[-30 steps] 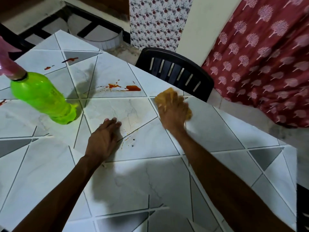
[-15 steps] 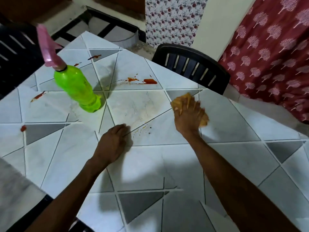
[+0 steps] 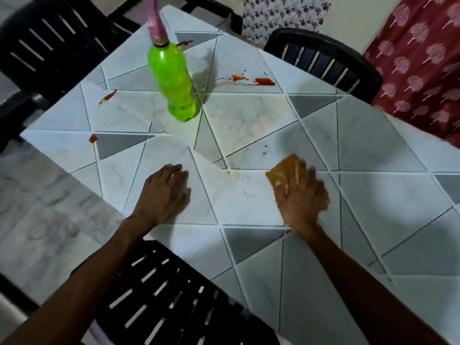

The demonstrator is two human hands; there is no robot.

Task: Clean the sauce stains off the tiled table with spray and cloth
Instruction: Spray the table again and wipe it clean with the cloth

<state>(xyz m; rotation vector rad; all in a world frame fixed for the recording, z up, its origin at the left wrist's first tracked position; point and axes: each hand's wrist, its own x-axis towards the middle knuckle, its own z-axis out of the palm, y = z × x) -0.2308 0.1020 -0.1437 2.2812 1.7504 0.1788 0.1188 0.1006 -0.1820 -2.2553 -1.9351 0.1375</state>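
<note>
A white and grey tiled table (image 3: 261, 115) fills the view. My right hand (image 3: 302, 195) presses an orange cloth (image 3: 282, 171) flat on the tiles near the table's middle. My left hand (image 3: 164, 192) rests palm down on the table, fingers straight, holding nothing. A green spray bottle (image 3: 173, 83) with a pink trigger head stands upright further back. Red sauce stains show beyond the bottle: a large smear (image 3: 254, 80), a streak (image 3: 108, 97) at the left, a blob (image 3: 93, 138) near the left edge and a spot (image 3: 184, 43) at the far corner. Small specks (image 3: 249, 149) lie just ahead of the cloth.
Black slatted plastic chairs stand at the table: one directly below me (image 3: 159, 300), one at the far left (image 3: 49, 46), one at the far right (image 3: 323, 61). A red patterned curtain (image 3: 418, 58) hangs at the right. Marble floor (image 3: 44, 207) shows at the left.
My right hand has dragged the cloth back toward me across the tiles. My left hand stays flat on the table. The view has shifted back, bringing the near chair and left stains into sight.
</note>
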